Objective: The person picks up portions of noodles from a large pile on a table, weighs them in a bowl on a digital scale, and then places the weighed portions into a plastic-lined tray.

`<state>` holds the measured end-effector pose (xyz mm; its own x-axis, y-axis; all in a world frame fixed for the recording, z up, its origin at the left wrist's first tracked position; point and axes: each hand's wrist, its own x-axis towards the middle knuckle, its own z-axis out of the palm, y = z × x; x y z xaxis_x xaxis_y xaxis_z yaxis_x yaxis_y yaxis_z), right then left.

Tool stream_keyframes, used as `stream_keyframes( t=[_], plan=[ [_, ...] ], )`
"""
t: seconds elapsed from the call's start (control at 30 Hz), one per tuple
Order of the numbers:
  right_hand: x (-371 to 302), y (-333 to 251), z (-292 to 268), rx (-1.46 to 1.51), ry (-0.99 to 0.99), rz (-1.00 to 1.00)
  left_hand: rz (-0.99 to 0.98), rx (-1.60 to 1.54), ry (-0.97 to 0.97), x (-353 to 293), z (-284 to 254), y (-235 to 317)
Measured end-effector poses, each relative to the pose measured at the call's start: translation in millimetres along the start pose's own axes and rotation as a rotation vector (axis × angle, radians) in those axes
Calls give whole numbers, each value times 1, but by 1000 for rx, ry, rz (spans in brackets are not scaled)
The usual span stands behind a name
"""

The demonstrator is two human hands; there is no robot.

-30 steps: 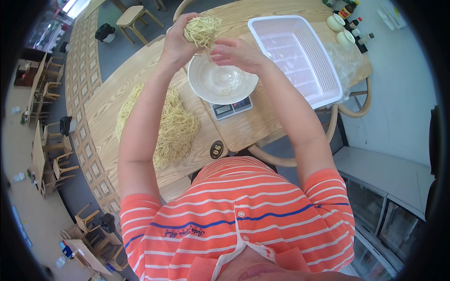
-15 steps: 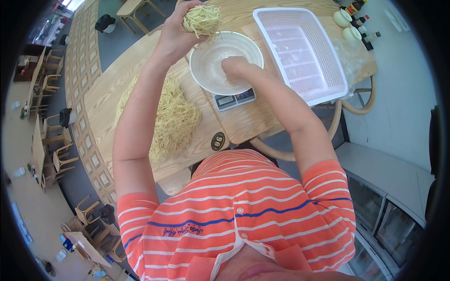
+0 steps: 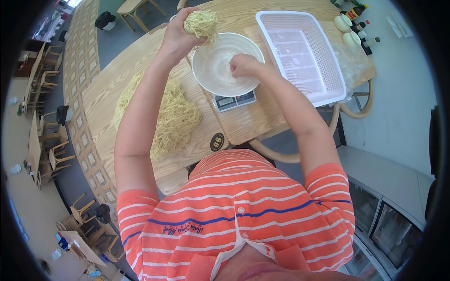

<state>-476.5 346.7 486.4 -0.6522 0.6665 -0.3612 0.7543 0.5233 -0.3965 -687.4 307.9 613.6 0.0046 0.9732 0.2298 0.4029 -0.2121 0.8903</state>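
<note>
A loose bundle of thin yellow noodles (image 3: 201, 25) is gripped in my left hand (image 3: 180, 36), raised at the far left rim of a white bowl (image 3: 202, 79). My right hand (image 3: 244, 65) is inside the bowl with its fingers pinched together. A few pale noodle strands appear below those fingertips, small and hard to make out. The bowl rests on a grey digital kitchen scale (image 3: 234, 100). To the left, under my left forearm, a large heap of the same noodles (image 3: 176, 117) lies directly on the wooden table (image 3: 110, 89).
Right of the bowl stands a white perforated plastic basket (image 3: 336, 77). Beyond it are a crumpled clear plastic bag (image 3: 351, 61), pale round jars (image 3: 342, 21) and sauce bottles (image 3: 356, 11). A curved wooden chair (image 3: 276, 153) touches the table's near side.
My right hand has lifted slightly inside the bowl and shifted a little right, its fingers now pinched. My left hand still holds the noodle bundle at nearly the same place.
</note>
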Motion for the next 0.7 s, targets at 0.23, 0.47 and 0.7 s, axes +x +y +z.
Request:
stream_keyframes(
  t=[0.23,0.47,0.7],
  plan=[
    [14,-8,31,-122,42,13,-18,-72,-41,-1,2,4],
    [-7,-29,2,-103,-127,101,-27,-72,-14,-5,1,-7],
    [1,-27,16,-171,-56,84,-46,-86,-25,-4,2,-3]
  ],
)
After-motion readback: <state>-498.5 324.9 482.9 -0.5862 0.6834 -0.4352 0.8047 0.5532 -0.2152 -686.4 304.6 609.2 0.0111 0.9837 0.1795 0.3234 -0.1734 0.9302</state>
